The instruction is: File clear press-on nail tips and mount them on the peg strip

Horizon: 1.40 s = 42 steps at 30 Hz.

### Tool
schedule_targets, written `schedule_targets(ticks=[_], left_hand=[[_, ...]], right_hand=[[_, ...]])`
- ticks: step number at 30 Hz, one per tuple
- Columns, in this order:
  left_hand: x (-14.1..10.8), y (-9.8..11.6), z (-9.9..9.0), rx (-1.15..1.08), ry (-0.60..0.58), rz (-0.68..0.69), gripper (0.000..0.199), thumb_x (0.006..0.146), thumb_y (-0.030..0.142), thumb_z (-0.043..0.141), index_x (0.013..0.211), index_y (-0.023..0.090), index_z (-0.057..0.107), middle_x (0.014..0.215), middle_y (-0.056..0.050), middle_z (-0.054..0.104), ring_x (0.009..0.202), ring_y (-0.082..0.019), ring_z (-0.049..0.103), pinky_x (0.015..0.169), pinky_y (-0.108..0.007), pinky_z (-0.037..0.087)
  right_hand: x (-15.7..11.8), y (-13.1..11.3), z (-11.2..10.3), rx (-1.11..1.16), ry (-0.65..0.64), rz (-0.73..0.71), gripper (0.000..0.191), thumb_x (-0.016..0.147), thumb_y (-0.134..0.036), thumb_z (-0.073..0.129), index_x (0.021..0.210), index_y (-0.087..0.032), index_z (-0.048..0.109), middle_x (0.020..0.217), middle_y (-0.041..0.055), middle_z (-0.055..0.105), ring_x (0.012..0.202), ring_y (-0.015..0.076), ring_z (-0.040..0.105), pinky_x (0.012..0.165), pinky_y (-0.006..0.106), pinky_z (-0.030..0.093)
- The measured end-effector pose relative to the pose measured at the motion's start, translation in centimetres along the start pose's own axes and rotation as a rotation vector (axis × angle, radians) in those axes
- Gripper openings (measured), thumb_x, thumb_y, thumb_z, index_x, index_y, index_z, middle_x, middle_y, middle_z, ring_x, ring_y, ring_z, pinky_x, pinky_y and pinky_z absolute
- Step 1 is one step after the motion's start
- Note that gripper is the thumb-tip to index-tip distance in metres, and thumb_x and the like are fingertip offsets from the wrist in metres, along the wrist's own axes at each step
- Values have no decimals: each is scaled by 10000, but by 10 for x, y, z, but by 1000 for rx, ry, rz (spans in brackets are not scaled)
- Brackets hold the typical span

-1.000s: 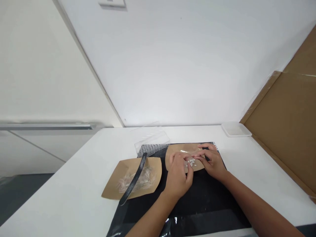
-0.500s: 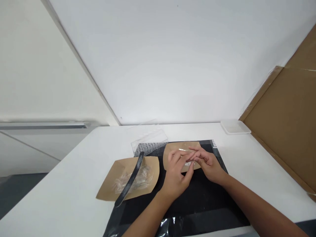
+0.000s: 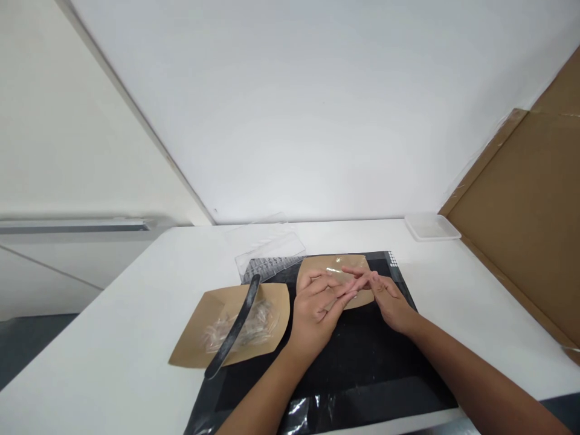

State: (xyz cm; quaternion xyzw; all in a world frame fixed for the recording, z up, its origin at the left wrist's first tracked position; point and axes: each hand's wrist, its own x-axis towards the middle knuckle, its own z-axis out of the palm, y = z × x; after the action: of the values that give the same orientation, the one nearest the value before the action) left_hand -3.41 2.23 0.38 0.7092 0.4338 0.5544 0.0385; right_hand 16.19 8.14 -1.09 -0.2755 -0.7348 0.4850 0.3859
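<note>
My left hand (image 3: 315, 307) and my right hand (image 3: 390, 300) meet at the fingertips over a brown paper tray (image 3: 312, 263). The left thumb and fingers are pressed together, with their tips against the right fingers. On the right hand, the fingers reach left and the thumb is bent in to the same spot. Anything held between the fingertips is too small or hidden to make out. Shiny clear plastic (image 3: 338, 266) shows in the tray behind the fingers, and the hands cover most of its other contents.
A second paper tray (image 3: 193, 338) holds several clear plastic pieces (image 3: 260, 326), with a black curved nail file (image 3: 235, 329) across it. Both trays rest on a black mat (image 3: 376, 374). Behind lies a clear plastic case (image 3: 272, 251). A shallow translucent tray (image 3: 432, 228) sits back right, beside cardboard (image 3: 512, 199).
The left thumb has closed up against the fingers, narrowing the gap under the left hand. Both hands stay over the same tray, and the view has shifted slightly.
</note>
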Motion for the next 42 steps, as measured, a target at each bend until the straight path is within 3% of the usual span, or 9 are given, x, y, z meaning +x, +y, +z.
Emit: schedule_targets(ticks=[7,10,12,16,23,28,35,42], left_hand=[[-1,-1,0,-32,-13,82,293,1000,174,701,1231,332,788,798,0,752,1204,-250,671,1095,-536,517],[1,1,-3,-24,-1,83,279,1003,186,695,1229,319,791,780,-14,719,1315,-273,618,1075,-522,538],[4,2,-5,-39,10,94,290,995,175,703,1237,310,786,774,-3,712,1247,-254,654,1096,-522,532],[8,6,-6,-42,67,114,280,927,120,773,1148,290,805,736,48,695,882,-169,715,1121,-517,525],[10,11,-6,-42,129,104,228,852,198,874,1062,261,810,685,64,679,740,-154,677,1048,-495,567],[6,14,-7,-112,112,-41,117,877,253,858,991,253,838,639,33,695,897,-224,741,1034,-506,570],[0,19,-6,-232,157,-200,120,856,210,865,955,273,839,797,-2,817,1123,-268,744,991,-465,603],[1,22,-9,-265,129,-226,101,909,184,806,939,274,840,911,-9,845,1112,-244,755,1013,-451,607]], right_hand=[[1,13,-3,-4,-21,-35,737,1114,-576,108,1070,-317,796,1348,68,725,1332,263,648,1138,482,535],[1,8,-5,100,-56,-33,728,1113,-598,139,1076,-305,804,1429,59,682,1421,279,569,1210,535,446],[0,2,-5,194,-88,-39,703,1118,-600,155,1128,-315,797,1508,31,627,1486,277,498,1269,563,344],[-2,-12,-1,287,-139,-42,659,1114,-624,170,1240,-361,762,1591,-9,551,1550,267,407,1311,570,231],[-2,-25,11,394,-207,-35,782,1096,-655,92,1196,-331,797,1368,31,723,1597,242,324,1338,535,163],[-4,-27,15,583,-231,21,844,1077,-688,66,1148,-302,813,1351,46,737,1561,256,400,1330,541,189],[-3,-28,16,734,-281,64,863,1067,-673,50,1175,-276,809,1277,74,774,1571,260,388,1330,558,177],[-5,-29,14,759,-294,85,828,1069,-641,74,1226,-270,798,1354,69,741,1572,267,390,1343,547,137]])
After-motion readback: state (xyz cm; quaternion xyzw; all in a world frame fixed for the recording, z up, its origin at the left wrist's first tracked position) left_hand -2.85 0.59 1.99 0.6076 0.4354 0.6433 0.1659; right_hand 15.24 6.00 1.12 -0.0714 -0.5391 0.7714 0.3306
